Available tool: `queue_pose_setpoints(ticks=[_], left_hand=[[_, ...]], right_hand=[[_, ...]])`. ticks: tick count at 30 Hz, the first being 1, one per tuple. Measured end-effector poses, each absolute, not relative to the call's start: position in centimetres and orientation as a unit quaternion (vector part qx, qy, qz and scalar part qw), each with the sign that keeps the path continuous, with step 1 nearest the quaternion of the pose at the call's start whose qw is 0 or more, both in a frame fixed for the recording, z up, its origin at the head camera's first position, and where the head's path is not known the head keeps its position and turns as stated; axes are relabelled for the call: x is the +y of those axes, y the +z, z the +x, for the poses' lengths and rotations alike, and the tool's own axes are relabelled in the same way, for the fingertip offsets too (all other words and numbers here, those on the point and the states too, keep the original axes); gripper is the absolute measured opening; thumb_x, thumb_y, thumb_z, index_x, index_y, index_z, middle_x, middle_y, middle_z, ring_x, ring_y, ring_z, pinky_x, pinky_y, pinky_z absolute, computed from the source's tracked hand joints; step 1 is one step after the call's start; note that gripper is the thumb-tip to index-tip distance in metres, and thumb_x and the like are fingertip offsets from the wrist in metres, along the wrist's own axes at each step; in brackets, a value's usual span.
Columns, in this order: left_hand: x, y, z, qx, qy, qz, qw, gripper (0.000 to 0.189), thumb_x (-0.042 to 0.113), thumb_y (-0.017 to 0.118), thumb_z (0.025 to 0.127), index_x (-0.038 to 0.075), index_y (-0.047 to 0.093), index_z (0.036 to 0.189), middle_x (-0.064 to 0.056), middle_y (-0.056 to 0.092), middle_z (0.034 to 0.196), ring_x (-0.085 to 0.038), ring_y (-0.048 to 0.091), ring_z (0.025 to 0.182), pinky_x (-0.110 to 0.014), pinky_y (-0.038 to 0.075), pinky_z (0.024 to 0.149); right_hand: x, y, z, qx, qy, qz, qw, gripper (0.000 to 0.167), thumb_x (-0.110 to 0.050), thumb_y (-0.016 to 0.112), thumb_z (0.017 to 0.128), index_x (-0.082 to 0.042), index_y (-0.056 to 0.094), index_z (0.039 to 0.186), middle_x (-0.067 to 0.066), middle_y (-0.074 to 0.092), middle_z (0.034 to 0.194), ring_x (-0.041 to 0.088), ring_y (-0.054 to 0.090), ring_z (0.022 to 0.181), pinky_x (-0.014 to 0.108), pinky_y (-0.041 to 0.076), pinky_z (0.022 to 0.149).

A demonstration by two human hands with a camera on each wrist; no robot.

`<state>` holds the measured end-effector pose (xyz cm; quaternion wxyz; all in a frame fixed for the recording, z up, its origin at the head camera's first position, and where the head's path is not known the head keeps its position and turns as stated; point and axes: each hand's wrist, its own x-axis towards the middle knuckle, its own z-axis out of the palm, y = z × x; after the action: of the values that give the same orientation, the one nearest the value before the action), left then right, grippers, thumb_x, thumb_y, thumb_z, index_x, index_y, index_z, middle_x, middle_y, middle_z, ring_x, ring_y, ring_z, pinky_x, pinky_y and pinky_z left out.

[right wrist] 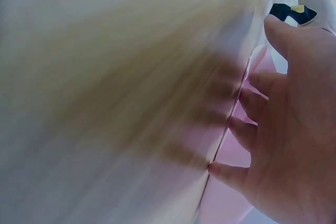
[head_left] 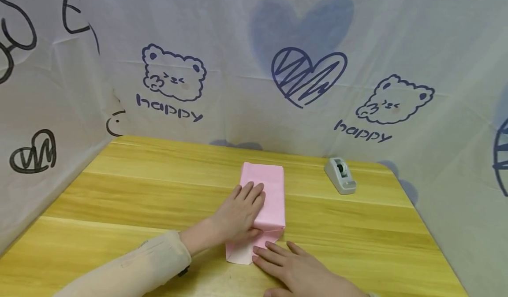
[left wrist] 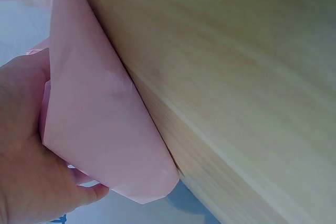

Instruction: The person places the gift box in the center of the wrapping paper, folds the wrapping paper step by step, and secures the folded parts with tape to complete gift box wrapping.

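A pink paper-wrapped box (head_left: 274, 193) lies lengthwise on the wooden table, with a paper flap (head_left: 241, 250) spread from its near end, its pale inner side showing. My left hand (head_left: 240, 213) rests on top of the box, fingers extended toward its far end and thumb at the near edge. In the left wrist view, pink paper (left wrist: 100, 98) covers the side facing the camera and hides part of that hand. My right hand (head_left: 295, 268) lies low beside the flap, its fingertips at the flap's right edge. The right wrist view has its fingers (right wrist: 231, 176) extended along the pink paper (right wrist: 228, 156).
A grey-white tape dispenser (head_left: 340, 177) stands on the wooden table (head_left: 139, 187) toward the back right. Behind the table and at both sides hangs a white cloth (head_left: 238, 98) with bear and heart drawings.
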<state>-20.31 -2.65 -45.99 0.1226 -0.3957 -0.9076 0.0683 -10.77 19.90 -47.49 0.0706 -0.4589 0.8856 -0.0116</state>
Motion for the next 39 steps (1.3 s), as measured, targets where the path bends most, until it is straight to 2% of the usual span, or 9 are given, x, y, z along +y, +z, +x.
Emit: queue_pose_setpoints(ticks=[4,11,16,23,29,39], left_hand=[[-2.7,-46.0,-20.3,-0.907,0.068,-0.397,0.126,0.092,0.066,0.065,0.092,0.001,0.042,0.152,-0.019,0.039,0.159,-0.040,0.039,0.145,-0.055,0.040,0.117],[-2.7,-46.0,-20.3,-0.907,0.069,-0.395,0.128,0.093,0.066,0.066,0.091,0.001,0.041,0.153,-0.019,0.039,0.159,-0.039,0.039,0.146,-0.055,0.039,0.118],[-2.6,-46.0,-20.3,-0.909,0.067,-0.392,0.124,0.092,0.066,0.066,0.092,0.001,0.041,0.153,-0.019,0.039,0.159,-0.039,0.039,0.146,-0.055,0.039,0.118],[-2.7,-46.1,-20.3,-0.912,0.069,-0.389,0.114,0.093,0.065,0.065,0.093,0.001,0.039,0.154,-0.019,0.036,0.161,-0.039,0.036,0.147,-0.055,0.037,0.119],[-2.7,-45.8,-20.4,-0.912,0.075,-0.387,0.115,0.093,0.066,0.064,0.093,0.001,0.039,0.154,-0.019,0.036,0.161,-0.040,0.036,0.147,-0.056,0.037,0.119],[-2.5,-46.2,-20.4,-0.911,0.067,-0.391,0.115,0.092,0.065,0.065,0.092,0.001,0.039,0.154,-0.019,0.037,0.161,-0.039,0.037,0.147,-0.055,0.038,0.119]], right_hand=[[20.3,-47.5,-10.8,0.892,-0.032,-0.444,0.086,0.075,-0.067,0.029,0.106,-0.020,0.033,0.165,-0.002,0.035,0.167,0.024,0.035,0.153,0.063,0.041,0.113],[20.9,-47.4,-10.9,0.896,-0.029,-0.435,0.081,0.078,-0.069,0.031,0.105,-0.017,0.037,0.163,0.001,0.035,0.168,0.027,0.036,0.153,0.065,0.040,0.113],[21.0,-47.2,-11.0,0.897,-0.032,-0.430,0.094,0.078,-0.069,0.031,0.105,-0.018,0.036,0.164,-0.001,0.032,0.169,0.026,0.035,0.153,0.065,0.039,0.114],[21.6,-47.0,-11.1,0.904,-0.040,-0.415,0.088,0.078,-0.069,0.035,0.104,-0.016,0.039,0.162,-0.004,0.031,0.169,0.017,0.037,0.152,0.065,0.040,0.113],[21.5,-46.5,-11.4,0.904,-0.061,-0.409,0.112,0.082,-0.072,0.037,0.102,-0.017,0.037,0.163,-0.006,0.027,0.170,0.018,0.034,0.153,0.067,0.038,0.114],[22.0,-47.3,-11.3,0.907,-0.075,-0.399,0.109,0.079,-0.069,0.037,0.103,-0.017,0.038,0.163,-0.005,0.029,0.170,0.016,0.036,0.152,0.067,0.035,0.115]])
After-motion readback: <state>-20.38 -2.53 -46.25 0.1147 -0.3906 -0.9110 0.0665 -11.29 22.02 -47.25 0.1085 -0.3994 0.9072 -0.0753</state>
